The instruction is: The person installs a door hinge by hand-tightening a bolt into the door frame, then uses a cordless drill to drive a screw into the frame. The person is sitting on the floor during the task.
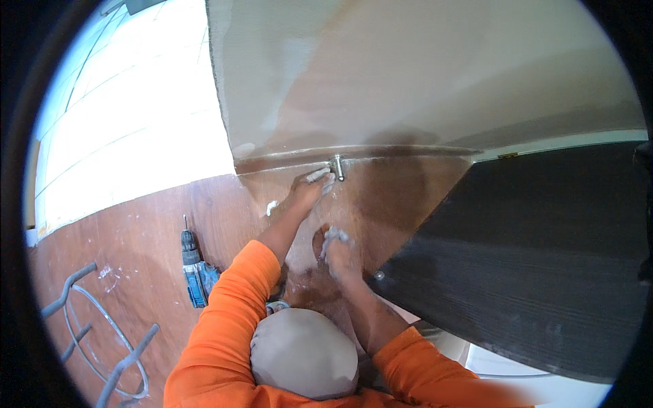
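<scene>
Metal pipe (339, 168) set at wall (408, 81) base; work judged unfinished. Left hand (313, 188) held beside pipe, right hand (338, 253) nearer body (fingers bent; either grip cannot be told).

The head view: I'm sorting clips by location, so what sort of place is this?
Probably a room being fitted out or repaired: a blue-and-black drill lies on a white-smudged brown surface, and the person's left hand is by a small metal cylinder.
</scene>
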### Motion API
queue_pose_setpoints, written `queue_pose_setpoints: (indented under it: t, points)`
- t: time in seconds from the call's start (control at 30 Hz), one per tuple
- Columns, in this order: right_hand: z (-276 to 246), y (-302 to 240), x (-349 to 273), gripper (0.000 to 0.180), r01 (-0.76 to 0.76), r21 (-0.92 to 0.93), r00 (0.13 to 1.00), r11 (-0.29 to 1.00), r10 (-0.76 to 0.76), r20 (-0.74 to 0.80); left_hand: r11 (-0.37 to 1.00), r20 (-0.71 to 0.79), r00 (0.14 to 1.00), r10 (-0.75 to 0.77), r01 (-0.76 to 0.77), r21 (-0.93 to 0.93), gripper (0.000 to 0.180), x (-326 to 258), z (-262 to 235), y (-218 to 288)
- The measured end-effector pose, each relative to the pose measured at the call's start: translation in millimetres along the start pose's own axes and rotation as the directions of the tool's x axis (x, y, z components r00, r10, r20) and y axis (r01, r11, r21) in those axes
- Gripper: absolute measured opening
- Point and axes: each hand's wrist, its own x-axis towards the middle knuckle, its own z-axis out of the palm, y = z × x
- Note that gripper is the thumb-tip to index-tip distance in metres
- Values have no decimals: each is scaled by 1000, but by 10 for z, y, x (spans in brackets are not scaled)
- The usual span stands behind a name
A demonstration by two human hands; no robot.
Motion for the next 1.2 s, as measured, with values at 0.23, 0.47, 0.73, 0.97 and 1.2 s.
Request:
queue_pose_setpoints:
  t: [0.23,0.47,0.73,0.97,1.2]
  points:
    - [-513,1061,-535,28,-508,397,840,764,541,34,870,-34,993,110,-80,487,35,-648,144,226]
    - [-1552,1794,-495,27,-342,503,868,793,472,-154,817,-45,982,183,-127,562,32,-997,279,124]
    - [-1469,2099,-711,29,-10,46,873,999,32,-486,878,-43,986,161,-123,462,26,-818,124,-182]
    - [-1228,1095,-782,20,271,-196,930,942,-309,-200,914,-137,977,162,-97,394,24,-945,216,-191]
    - [-770,211,-313,20,325,-427,940,844,-336,51,934,-144,971,192,-136,331,28,-1035,181,-70]
